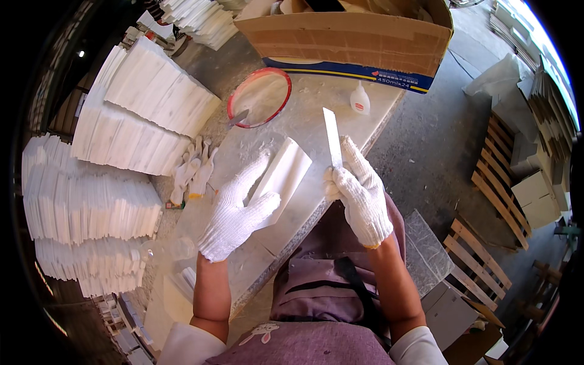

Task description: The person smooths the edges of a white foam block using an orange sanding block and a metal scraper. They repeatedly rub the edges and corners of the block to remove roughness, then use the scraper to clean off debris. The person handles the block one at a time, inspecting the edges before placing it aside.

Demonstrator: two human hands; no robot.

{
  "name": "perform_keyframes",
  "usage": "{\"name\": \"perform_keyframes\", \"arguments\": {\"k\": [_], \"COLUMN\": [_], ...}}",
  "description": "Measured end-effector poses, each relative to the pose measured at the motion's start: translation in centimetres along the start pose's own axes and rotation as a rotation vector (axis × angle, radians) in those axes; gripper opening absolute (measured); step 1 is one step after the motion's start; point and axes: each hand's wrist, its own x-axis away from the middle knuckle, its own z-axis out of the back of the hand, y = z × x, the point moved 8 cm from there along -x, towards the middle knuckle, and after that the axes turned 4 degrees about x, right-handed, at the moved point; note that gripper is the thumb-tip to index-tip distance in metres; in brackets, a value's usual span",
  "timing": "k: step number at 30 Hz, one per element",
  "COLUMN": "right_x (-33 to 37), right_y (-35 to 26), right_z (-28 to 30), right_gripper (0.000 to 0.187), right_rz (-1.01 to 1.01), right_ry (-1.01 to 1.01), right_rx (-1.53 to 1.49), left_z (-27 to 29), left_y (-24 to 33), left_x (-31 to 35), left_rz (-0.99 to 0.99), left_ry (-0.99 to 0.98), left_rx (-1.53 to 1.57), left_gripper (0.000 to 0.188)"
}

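My left hand (pixel 237 210), in a white knit glove, grips a white, grey-veined stone-like strip (pixel 283 176) between thumb and fingers. The strip is tilted above the pale worktable (pixel 316 97). In my right hand (pixel 363 198), also gloved, a thin, flat whitish strip (pixel 332 135) stands pinched between thumb and fingers, pointing up and away. I cannot make out its exact kind. The two held pieces are apart. Beyond them lies a round red-rimmed dish (pixel 288 102) with whitish residue, and a small putty knife (pixel 239 118) rests at its edge. A white squeeze bottle (pixel 359 100) stands to its right.
A large cardboard box (pixel 353 45) occupies the table's far end. Tall stacks of white strips (pixel 91 188) line the left, with spare gloves (pixel 196 170) beside them. Wooden pallets (pixel 480 261) and flat cartons (pixel 538 198) are on the right. The table's near edge runs close to my apron.
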Motion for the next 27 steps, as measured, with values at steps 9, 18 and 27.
{"name": "perform_keyframes", "arguments": {"k": [9, 18, 27], "right_x": [0.5, 0.4, 1.2], "right_y": [-1.9, -7.3, -6.7], "right_z": [2.4, -3.1, -4.7], "right_gripper": [0.027, 0.026, 0.028], "right_rz": [-0.058, 0.164, 0.467], "right_ry": [-0.063, -0.053, 0.034], "right_rx": [0.139, 0.697, 0.929], "left_z": [-1.7, -2.2, -1.9], "left_y": [2.0, 2.2, 2.3], "left_x": [0.8, 1.7, 1.8], "left_rz": [-0.147, -0.266, -0.277], "left_ry": [-0.144, -0.052, -0.003], "left_rx": [-0.307, -0.351, -0.354], "left_gripper": [0.053, 0.048, 0.043]}}
